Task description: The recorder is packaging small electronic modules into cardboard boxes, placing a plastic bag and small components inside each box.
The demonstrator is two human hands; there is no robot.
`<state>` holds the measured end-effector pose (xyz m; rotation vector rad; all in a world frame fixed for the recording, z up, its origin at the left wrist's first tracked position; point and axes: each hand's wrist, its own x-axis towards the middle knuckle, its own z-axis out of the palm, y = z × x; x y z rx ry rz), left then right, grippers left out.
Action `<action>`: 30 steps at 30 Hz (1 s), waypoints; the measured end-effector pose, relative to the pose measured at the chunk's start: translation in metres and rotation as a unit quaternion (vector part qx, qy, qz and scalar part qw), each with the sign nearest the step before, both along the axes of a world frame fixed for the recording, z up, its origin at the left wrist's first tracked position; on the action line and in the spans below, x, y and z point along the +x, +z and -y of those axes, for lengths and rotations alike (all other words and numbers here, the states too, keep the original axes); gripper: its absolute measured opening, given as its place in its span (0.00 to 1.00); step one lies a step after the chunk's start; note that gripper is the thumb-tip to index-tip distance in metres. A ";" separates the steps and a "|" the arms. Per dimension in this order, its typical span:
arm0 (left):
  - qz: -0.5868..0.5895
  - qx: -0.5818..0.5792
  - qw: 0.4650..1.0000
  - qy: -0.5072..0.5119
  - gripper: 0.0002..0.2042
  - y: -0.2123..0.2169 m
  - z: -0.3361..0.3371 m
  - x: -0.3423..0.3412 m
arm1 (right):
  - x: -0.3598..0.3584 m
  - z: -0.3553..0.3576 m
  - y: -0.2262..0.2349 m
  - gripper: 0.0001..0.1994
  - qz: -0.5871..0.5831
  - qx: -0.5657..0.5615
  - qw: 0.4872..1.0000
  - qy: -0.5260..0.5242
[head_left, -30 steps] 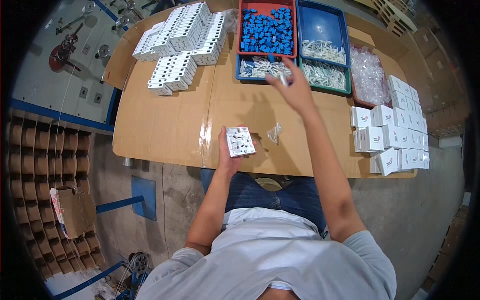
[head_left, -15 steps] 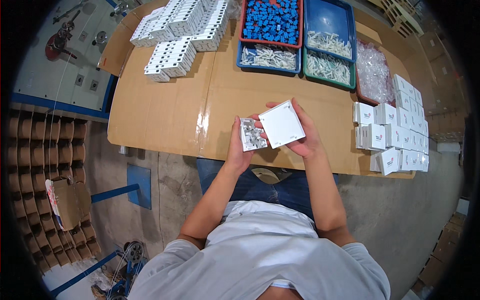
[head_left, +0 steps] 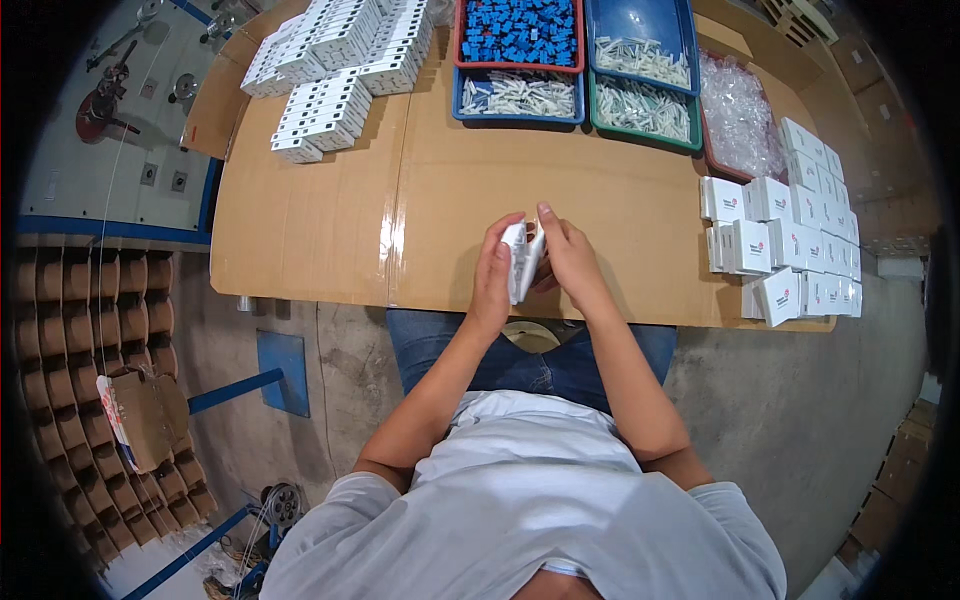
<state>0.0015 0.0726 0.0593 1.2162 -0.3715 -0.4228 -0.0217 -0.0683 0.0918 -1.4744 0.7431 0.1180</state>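
My left hand (head_left: 488,285) is closed on a white square plastic housing (head_left: 515,248), held on edge above the cardboard-covered table's near side. Facing it is a white square cover (head_left: 534,250), gripped by my right hand (head_left: 573,264). The two pieces stand close together in a narrow V, with a gap between them at the top. Whether they touch lower down I cannot tell. Most of the cover is hidden behind my right fingers, and the housing's inside is turned out of sight.
White slotted units (head_left: 325,115) are stacked at the far left. Trays of blue parts (head_left: 520,32) and pale slim parts (head_left: 525,95) stand at the back, beside a bin of clear plastic bags (head_left: 740,115). Finished-looking white boxes (head_left: 790,235) are piled at the right edge.
Both hands have turned the housing and the cover from lying face up to standing on edge, facing each other. The right hand has come in toward the left.
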 end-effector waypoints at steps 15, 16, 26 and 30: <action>-0.349 -0.095 0.929 -0.076 0.34 0.009 -0.004 0.007 | -0.021 0.031 0.018 0.42 0.278 -0.362 0.853 0.254; -0.353 -0.063 0.930 -0.078 0.35 0.013 -0.003 0.005 | -0.021 0.029 0.018 0.44 0.260 -0.273 0.879 0.291; -0.380 -0.005 0.921 -0.084 0.36 0.012 -0.006 0.003 | -0.026 0.025 0.020 0.46 0.231 -0.237 0.885 0.326; -0.382 0.005 0.918 -0.103 0.36 0.013 -0.006 0.004 | -0.031 0.021 0.019 0.46 0.233 -0.231 0.892 0.310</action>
